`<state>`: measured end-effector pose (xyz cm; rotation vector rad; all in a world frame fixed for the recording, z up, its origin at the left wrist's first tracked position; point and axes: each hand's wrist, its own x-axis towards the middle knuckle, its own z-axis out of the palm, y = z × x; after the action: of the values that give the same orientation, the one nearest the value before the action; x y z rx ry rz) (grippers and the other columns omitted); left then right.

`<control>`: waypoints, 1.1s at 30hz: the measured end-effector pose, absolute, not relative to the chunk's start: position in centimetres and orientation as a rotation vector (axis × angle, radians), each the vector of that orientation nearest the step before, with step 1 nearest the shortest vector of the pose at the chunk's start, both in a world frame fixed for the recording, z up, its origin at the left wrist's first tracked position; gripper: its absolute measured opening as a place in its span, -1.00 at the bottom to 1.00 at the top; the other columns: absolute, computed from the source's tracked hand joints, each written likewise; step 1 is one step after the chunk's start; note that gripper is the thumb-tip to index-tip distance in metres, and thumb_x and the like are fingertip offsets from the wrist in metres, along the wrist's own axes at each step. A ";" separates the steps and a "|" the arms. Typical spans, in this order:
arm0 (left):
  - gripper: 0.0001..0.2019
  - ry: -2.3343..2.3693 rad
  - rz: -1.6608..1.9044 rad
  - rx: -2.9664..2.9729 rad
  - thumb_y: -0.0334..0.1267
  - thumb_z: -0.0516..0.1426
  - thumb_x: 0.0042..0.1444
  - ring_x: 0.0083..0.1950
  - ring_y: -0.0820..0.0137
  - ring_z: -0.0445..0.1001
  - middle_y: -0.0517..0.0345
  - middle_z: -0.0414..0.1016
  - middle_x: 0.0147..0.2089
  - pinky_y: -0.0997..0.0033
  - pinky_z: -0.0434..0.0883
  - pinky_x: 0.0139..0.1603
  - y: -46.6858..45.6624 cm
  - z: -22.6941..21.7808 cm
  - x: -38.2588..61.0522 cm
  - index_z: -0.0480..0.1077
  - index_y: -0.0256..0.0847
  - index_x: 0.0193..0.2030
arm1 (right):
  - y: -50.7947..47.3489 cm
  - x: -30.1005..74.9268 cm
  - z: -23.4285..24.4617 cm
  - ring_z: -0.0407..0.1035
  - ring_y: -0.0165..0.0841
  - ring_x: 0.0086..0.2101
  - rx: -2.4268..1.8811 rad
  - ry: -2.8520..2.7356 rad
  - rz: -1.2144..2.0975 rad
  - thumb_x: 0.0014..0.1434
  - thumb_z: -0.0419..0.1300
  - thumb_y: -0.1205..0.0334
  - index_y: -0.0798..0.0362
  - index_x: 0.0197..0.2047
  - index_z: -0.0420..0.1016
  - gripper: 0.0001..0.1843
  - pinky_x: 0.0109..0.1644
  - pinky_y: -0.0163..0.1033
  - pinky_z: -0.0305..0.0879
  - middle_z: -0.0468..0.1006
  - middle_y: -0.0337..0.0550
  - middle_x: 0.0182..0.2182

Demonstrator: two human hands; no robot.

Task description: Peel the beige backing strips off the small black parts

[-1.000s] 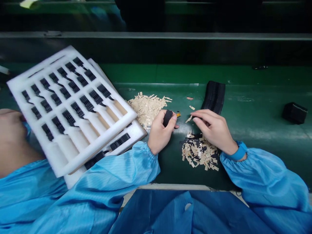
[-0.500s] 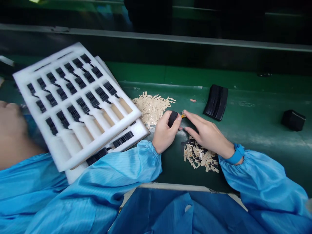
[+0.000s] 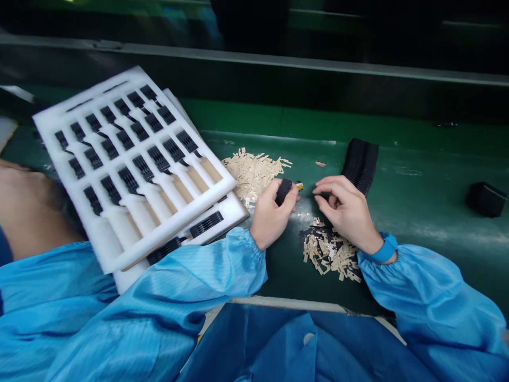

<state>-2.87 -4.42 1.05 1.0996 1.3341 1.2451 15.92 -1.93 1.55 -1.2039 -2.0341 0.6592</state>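
Note:
My left hand (image 3: 271, 215) is closed round a small stack of black parts (image 3: 283, 191) with an orange tip showing at its right. My right hand (image 3: 345, 211) hovers just right of it, fingers curled in a pinch; what they hold, if anything, is too small to see. Below my right hand lies a pile of tan and black scraps (image 3: 330, 252). A heap of tan strips (image 3: 252, 171) lies beyond my left hand.
Two stacked white foam trays (image 3: 119, 223) holding rows of black parts rest at the left on the green belt (image 3: 417, 223). A black stack of parts (image 3: 361, 159) lies behind my right hand, a black block (image 3: 485, 199) at far right. Another person's arm (image 3: 27, 212) is at left.
My right hand drew its stretched fingers back from the black stack in my left hand and curled them. The view shifted slightly right.

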 end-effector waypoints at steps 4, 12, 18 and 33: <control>-0.83 1.139 1.134 1.033 -0.14 0.16 0.29 -0.40 0.47 0.51 0.34 0.34 -0.52 0.40 0.50 -0.17 -5.0 1.6 -3.2 0.34 -0.19 -0.22 | -2.1 16.5 1.9 0.17 -0.48 -0.57 -1.298 -1.991 0.583 0.30 0.24 0.25 0.03 -0.12 0.58 -0.88 -0.38 -0.25 0.23 0.54 -0.23 -0.36; -0.81 1.194 1.218 1.010 -0.12 0.19 0.25 -0.20 0.40 0.55 0.16 0.51 -0.33 0.35 0.47 -0.03 -3.0 -0.4 -3.1 0.38 -0.20 -0.21 | -2.4 17.8 1.5 0.20 -0.45 -0.58 -1.408 -1.862 0.611 0.32 0.23 0.16 0.03 -0.20 0.60 -0.85 -0.44 -0.27 0.16 0.47 -0.28 -0.53; -0.87 1.431 1.394 1.384 -0.16 0.14 0.31 -0.21 0.38 0.52 0.17 0.46 -0.31 0.33 0.47 -0.05 -3.1 0.5 -3.9 0.42 -0.16 -0.16 | -2.6 17.9 2.3 0.30 -0.44 -0.54 -1.404 -1.768 0.854 0.35 0.19 0.08 0.03 -0.32 0.59 -0.73 -0.45 -0.28 0.17 0.53 -0.22 -0.52; -0.85 1.082 1.018 2.446 -0.21 0.11 0.35 -0.21 0.35 0.45 0.20 0.39 -0.36 0.05 0.38 0.33 -4.7 -0.3 -4.1 0.45 -0.12 -0.02 | -2.4 18.0 2.7 0.19 -0.53 -0.56 -1.372 -1.420 1.767 0.06 0.44 0.04 0.08 -0.34 0.51 -0.69 -0.51 -0.38 0.05 0.39 -0.34 -0.57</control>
<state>-4.13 -4.69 -0.31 2.4460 1.0820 1.0177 18.02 -2.44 2.66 -1.3718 -1.4198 1.7673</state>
